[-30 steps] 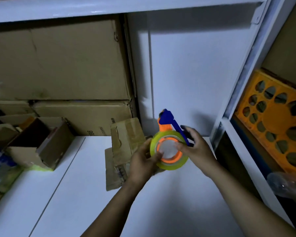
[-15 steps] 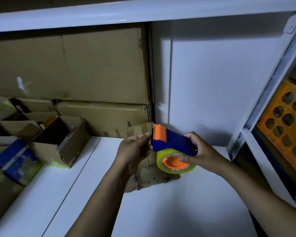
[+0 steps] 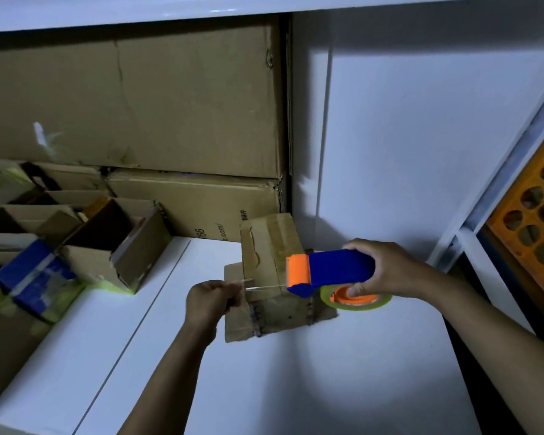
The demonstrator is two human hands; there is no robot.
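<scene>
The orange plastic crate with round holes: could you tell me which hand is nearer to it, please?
Right. The right hand, gripping the blue tape dispenser, is left of the orange crate; the left hand is farther left.

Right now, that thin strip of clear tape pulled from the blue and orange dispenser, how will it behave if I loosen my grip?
The strip of clear tape looks taut because the left hand pinches its end opposite the blue and orange dispenser; slackened, it would probably flop and curl. Being sticky, it may cling to the brown cardboard box behind it.
</scene>
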